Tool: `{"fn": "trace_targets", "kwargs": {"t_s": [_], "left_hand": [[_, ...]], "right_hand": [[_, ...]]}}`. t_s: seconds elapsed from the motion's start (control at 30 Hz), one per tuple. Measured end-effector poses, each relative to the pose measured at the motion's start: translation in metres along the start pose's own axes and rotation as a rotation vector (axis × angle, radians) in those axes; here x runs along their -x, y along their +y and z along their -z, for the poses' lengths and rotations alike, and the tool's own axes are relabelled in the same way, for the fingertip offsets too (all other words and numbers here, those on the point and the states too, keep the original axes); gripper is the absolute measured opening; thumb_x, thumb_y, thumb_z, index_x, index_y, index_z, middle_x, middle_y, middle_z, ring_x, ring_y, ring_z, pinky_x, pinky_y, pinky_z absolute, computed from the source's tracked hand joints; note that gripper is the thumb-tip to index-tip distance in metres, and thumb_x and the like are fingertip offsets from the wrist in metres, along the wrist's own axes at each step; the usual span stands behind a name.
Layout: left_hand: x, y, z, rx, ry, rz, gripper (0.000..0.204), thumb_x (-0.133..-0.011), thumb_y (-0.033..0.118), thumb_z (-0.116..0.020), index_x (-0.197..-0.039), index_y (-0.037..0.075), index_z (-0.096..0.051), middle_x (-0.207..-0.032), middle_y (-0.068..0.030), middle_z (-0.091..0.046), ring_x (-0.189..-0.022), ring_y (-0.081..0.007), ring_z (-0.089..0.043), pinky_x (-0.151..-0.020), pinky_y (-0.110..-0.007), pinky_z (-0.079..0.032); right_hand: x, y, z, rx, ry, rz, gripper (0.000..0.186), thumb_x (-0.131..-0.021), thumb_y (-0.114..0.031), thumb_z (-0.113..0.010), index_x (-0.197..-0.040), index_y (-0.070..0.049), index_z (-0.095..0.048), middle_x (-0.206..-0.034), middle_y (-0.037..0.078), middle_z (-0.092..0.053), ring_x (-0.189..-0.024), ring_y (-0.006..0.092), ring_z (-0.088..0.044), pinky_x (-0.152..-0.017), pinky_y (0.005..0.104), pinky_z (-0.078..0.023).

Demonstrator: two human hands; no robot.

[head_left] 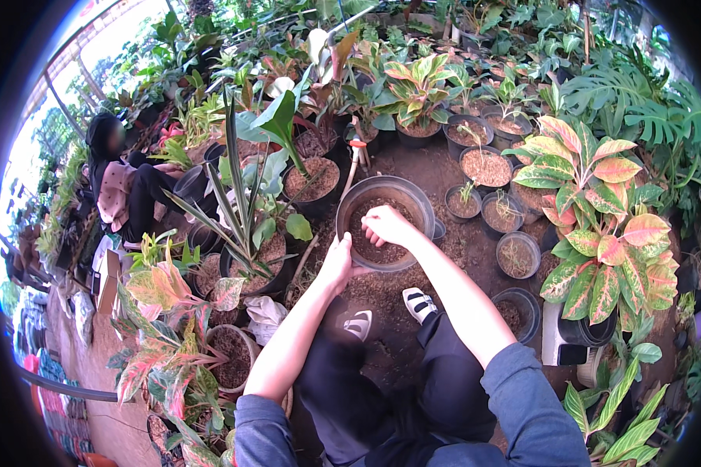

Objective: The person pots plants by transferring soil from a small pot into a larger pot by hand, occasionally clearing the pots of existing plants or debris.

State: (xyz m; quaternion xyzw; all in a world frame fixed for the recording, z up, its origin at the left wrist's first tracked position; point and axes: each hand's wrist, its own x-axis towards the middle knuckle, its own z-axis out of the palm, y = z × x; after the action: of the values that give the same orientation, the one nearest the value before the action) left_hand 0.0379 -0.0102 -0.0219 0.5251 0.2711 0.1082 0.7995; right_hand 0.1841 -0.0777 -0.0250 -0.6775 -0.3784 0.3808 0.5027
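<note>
A wide dark plastic plant pot (pixel 420 204), partly filled with brown soil (pixel 371 204), is in front of my feet. My left hand (pixel 341 263) grips the near left side of its rim, with the fingers passing under the edge. Inside the pot's opening, my right hand (pixel 388 226) is over the soil with its fingers curled together. Whatever those fingers hold, if anything, is hidden. Just beyond the pot's left side stands a tool with an orange part (pixel 357 143).
Several small pots, such as one with thin seedlings (pixel 517 255), stand to the right beside a large pink-and-green leafy plant (pixel 604 226). A spiky-leaved plant (pixel 245 183) and a white bag (pixel 265 317) are on the left. Another person (pixel 121 183) sits at the far left.
</note>
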Motion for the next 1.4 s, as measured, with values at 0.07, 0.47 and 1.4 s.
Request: {"fn": "trace_targets", "kwargs": {"t_s": [0.07,0.47,1.4], "left_hand": [[0.000,0.002,-0.004,0.005,0.024,0.019,0.037,-0.094,0.029,-0.023,-0.125,0.009,-0.028,-0.118,-0.0141,-0.043,-0.101,-0.0276,-0.052,-0.077,-0.048,-0.050],[-0.009,-0.004,-0.011,0.038,0.009,0.011,0.038,-0.094,0.030,-0.024,-0.125,0.009,-0.026,-0.120,-0.0153,-0.041,-0.103,-0.0284,-0.050,-0.076,-0.050,-0.050],[0.006,0.001,-0.011,-0.088,-0.045,0.023,0.042,-0.094,0.032,-0.028,-0.131,0.013,-0.022,-0.123,-0.0132,-0.041,-0.099,-0.0292,-0.054,-0.073,-0.046,-0.052]], "right_hand": [[0.000,-0.001,0.002,-0.093,-0.022,-0.072,0.026,-0.085,-0.019,-0.046,-0.081,0.005,-0.056,-0.068,0.012,-0.059,-0.057,0.0181,-0.059,-0.050,0.0284,-0.051],[-0.006,0.007,-0.015,0.045,0.013,-0.064,0.022,-0.084,-0.019,-0.048,-0.080,0.002,-0.055,-0.063,0.008,-0.057,-0.054,0.0161,-0.056,-0.048,0.0289,-0.048],[-0.005,0.008,0.003,0.439,0.309,0.245,0.019,-0.080,-0.009,-0.044,-0.084,0.004,-0.056,-0.077,0.020,-0.060,-0.075,0.0301,-0.061,-0.066,0.0382,-0.048]]}}
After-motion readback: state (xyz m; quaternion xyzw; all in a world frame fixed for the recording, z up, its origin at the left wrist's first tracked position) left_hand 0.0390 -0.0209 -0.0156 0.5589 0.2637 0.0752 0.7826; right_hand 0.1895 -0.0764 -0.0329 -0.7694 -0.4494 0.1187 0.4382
